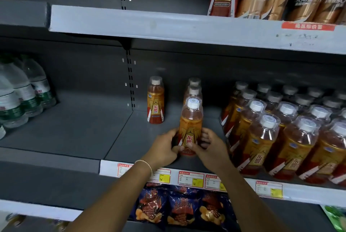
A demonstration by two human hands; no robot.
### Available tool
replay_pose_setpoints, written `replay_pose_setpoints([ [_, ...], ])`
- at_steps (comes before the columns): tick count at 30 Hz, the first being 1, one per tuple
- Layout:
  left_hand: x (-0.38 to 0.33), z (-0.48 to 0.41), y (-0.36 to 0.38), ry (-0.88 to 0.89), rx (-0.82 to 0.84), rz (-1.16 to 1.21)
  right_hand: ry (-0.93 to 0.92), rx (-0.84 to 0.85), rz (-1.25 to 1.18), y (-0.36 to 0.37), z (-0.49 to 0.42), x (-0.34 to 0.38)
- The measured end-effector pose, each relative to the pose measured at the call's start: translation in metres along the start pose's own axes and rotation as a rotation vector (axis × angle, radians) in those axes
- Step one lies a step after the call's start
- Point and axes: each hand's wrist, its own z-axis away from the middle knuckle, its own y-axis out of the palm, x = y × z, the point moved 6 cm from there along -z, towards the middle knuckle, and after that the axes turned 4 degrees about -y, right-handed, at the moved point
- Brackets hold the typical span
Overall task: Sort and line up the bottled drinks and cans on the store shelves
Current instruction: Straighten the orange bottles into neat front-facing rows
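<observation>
- My left hand point(166, 147) and right hand point(209, 147) both grip one orange drink bottle point(191, 125). My fingers point(205, 134) curl round its lower label from either side, with the thumbs across the front.
- The bottle is upright between my palms, at the front of the middle shelf point(131, 138). I cannot tell whether its base rests on the shelf.
- Straight behind my fingers, two matching bottles point(194, 89) stand in a row toward the back.
- A lone bottle point(155, 100) stands apart, beyond my left fingers.
- Just right of my right fingers is a packed block of bottles point(280, 129).
- Far to the left are water bottles point(22, 91).
- Under my wrists are price tags point(191, 178), with snack bags point(179, 207) below them.
</observation>
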Motion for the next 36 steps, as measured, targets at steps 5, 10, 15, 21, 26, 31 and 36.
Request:
replay_pose_setpoints([
  [5,-0.001,-0.006,0.006,-0.010,-0.034,-0.064,-0.018,-0.004,-0.017,-0.001,-0.001,-0.006],
  [10,0.003,-0.011,0.011,-0.011,-0.080,-0.119,-0.036,0.010,-0.011,0.000,-0.001,-0.007],
  [15,0.009,-0.015,0.014,0.015,-0.121,-0.122,-0.089,0.026,0.024,0.002,-0.004,-0.008],
  [21,0.013,-0.020,0.016,0.039,-0.139,-0.133,-0.098,0.040,0.101,0.003,-0.006,-0.009],
  [26,0.011,-0.018,0.016,0.053,-0.145,-0.133,-0.073,0.038,0.141,0.005,-0.006,-0.012],
  [31,0.008,-0.017,0.015,0.066,-0.131,-0.129,-0.070,0.040,0.142,0.004,-0.006,-0.008],
  [36,0.000,-0.019,0.006,0.125,-0.067,-0.149,-0.042,-0.060,0.122,-0.001,-0.001,-0.004],
])
